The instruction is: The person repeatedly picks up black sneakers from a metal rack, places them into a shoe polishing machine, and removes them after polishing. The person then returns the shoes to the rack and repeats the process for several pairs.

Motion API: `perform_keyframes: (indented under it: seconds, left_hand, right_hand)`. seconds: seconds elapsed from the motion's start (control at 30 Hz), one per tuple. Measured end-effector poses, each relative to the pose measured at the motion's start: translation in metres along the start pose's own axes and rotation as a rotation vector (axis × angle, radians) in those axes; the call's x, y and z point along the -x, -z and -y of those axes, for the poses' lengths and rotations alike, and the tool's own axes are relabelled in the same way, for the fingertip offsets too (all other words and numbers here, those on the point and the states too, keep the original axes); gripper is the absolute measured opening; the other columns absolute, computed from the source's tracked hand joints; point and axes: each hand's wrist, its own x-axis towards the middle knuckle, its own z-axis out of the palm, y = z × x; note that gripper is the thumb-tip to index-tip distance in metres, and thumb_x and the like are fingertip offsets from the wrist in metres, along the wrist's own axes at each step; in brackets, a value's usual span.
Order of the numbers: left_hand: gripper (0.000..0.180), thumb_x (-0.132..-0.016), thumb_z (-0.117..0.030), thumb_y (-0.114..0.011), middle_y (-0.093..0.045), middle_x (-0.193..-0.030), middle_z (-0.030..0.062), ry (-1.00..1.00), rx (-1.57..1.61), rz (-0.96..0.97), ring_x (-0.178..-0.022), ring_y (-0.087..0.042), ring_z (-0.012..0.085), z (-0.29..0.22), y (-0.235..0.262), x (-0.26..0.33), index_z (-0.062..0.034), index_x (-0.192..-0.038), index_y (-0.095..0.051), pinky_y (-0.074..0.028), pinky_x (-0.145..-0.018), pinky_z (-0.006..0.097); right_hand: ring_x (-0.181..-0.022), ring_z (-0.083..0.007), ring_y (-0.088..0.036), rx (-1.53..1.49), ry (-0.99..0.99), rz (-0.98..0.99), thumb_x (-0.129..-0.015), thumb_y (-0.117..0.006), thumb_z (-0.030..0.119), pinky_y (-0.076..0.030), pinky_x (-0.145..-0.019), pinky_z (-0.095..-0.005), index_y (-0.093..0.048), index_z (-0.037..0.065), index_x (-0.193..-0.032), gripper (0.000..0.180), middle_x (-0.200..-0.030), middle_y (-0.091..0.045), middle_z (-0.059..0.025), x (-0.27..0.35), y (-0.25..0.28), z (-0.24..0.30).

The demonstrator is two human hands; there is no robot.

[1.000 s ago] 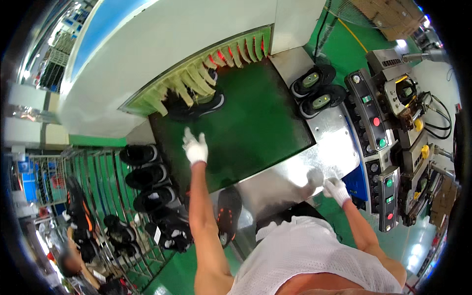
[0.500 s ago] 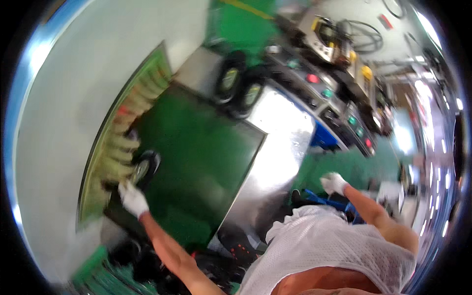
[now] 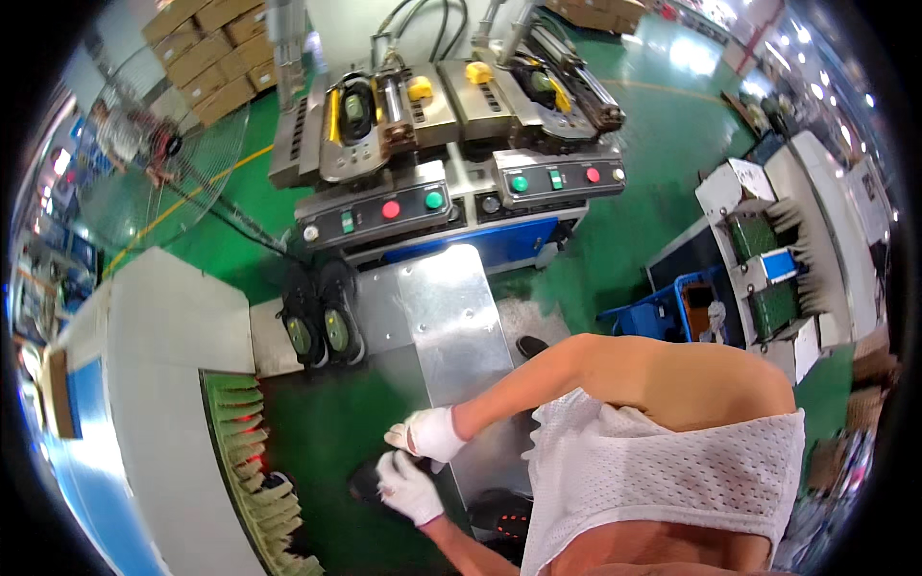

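Both my white-gloved hands are together over the green belt [image 3: 327, 413], at a black shoe [image 3: 365, 482] that is partly covered by the gloves. Nearer my body, my left hand [image 3: 410, 490] has its fingers closed around the shoe. Just beyond it, my right hand [image 3: 429, 435] is closed at the shoe's other side; its grip is partly hidden. A pair of black shoes [image 3: 322, 312] with yellow-green insoles stands at the belt's far end. Another black shoe [image 3: 501, 516] with orange dots lies by the metal plate's near end.
A white machine housing [image 3: 154, 317] with a pale strip curtain [image 3: 250, 461] borders the belt at left; red light glows behind the strips. Ahead stands a press machine [image 3: 451, 125] with coloured buttons. A metal plate [image 3: 461, 326] adjoins the belt. A blue crate [image 3: 663, 312] is at right.
My view has turned. My left hand has come away from the strip curtain with the shoe. My right hand has moved in from the right and joined it.
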Motion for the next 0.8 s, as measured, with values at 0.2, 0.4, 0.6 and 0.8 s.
perform_keyframes:
  seconds: [0.2,0.4,0.6,0.8]
  left_hand:
    - [0.023,-0.096,-0.024,-0.065,-0.072,-0.089,0.0195,-0.279,0.039,0.180,-0.081,-0.070,0.0351,-0.128,-0.048,-0.059,-0.0028,-0.100,-0.070,-0.053,-0.072,0.044]
    - [0.051,-0.089,0.000,-0.071,-0.061,-0.105,0.0089,-0.763,0.108,-0.005,-0.084,-0.059,0.0216,-0.292,-0.048,-0.190,-0.0023,-0.137,-0.055,-0.051,-0.081,0.035]
    - [0.044,-0.095,-0.012,-0.067,-0.065,-0.126,0.0199,-0.475,0.100,-0.153,-0.112,-0.065,0.0271,-0.362,-0.091,-0.373,-0.0028,-0.137,-0.057,-0.050,-0.099,0.039]
    - [0.068,-0.091,-0.038,-0.070,-0.057,-0.136,0.0257,-0.569,-0.138,-0.012,-0.120,-0.059,0.0426,-0.380,-0.250,-0.575,0.0025,-0.140,-0.048,-0.048,-0.102,0.048]
  right_hand:
    - [-0.086,-0.0398,-0.069,-0.108,-0.071,-0.210,-0.073,-0.077,0.042,-0.055,-0.077,-0.0455,-0.068,0.002,-0.095,0.047,-0.092,-0.069,-0.0220,0.063,0.086,-0.060]
    - [-0.096,-0.0315,-0.069,-0.667,-0.666,-0.086,-0.075,-0.082,0.048,-0.054,-0.086,-0.0408,-0.065,-0.008,-0.117,0.072,-0.103,-0.072,-0.0239,0.117,0.238,-0.140]
    - [-0.118,-0.0142,-0.059,-1.488,-0.313,-0.523,-0.085,-0.075,0.015,-0.047,-0.103,-0.0324,-0.047,-0.003,-0.147,0.070,-0.136,-0.061,-0.0083,0.187,0.343,-0.222]
    - [-0.132,-0.0251,-0.055,-1.779,-0.268,-0.865,-0.080,-0.075,0.010,-0.047,-0.110,-0.0415,-0.037,0.007,-0.155,0.084,-0.150,-0.051,-0.0100,0.254,0.391,-0.280]
